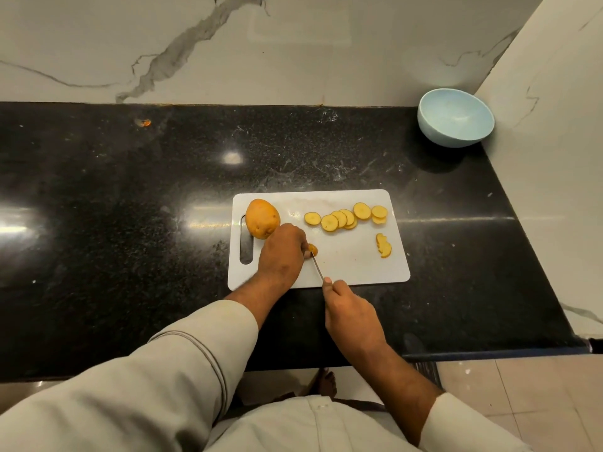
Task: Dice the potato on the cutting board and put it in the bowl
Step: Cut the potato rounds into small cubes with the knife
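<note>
Seen from above: white cutting board [342,269] on a black stone counter [130,197]. Left hand [283,252] curled down over a small end piece of potato [313,248], pinning it against the board near the front left. Right hand [350,309] wrapped around the handle of a knife [317,266], thin blade angled up to the piece, tip right at the left fingertips. Whole uncut potato [262,218] at the board's back left, beside the handle slot, just behind the left hand. Row of round slices [346,217] overlapping along the back edge; a few cut half-pieces [383,245] near the right side. Pale blue bowl [455,117] well apart at the counter's far right corner, apparently holding nothing yet.

Likely step: slicing still under way, dicing barely begun. Next move calls for a short downward cut close to the fingertips, fingers tucked back from the blade, then stacking slices for cross-cuts.
</note>
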`<state>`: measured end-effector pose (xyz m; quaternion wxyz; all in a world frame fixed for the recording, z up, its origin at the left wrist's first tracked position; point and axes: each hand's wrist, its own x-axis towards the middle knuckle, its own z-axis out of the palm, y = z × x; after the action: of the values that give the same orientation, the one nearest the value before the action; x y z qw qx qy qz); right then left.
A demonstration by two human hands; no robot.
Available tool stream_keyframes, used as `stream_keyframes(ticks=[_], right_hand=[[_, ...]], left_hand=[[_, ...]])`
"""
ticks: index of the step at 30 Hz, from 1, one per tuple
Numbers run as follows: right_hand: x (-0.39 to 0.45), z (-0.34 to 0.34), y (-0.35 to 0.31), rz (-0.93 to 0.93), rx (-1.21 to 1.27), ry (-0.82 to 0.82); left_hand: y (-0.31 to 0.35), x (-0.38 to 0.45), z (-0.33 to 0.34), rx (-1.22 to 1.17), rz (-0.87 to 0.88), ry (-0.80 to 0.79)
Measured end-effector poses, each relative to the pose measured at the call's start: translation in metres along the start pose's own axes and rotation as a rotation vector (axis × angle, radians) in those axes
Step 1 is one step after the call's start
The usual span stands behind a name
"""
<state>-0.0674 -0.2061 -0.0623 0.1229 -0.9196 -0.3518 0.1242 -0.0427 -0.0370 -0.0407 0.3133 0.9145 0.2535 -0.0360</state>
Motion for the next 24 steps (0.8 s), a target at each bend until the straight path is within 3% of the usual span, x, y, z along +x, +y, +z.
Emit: stream_keyframes(ticks=[9,24], right_hand=[[0.018,-0.013,-0.019,0.053,0.039,0.194],[0.034,0.002,-0.023,0.01,0.11,0.195]], left_hand=[[0.0,-0.011,0.006,0.058,0.036,0.082],[0.0,-0.004,0.005,0.109,0.027,0.043]])
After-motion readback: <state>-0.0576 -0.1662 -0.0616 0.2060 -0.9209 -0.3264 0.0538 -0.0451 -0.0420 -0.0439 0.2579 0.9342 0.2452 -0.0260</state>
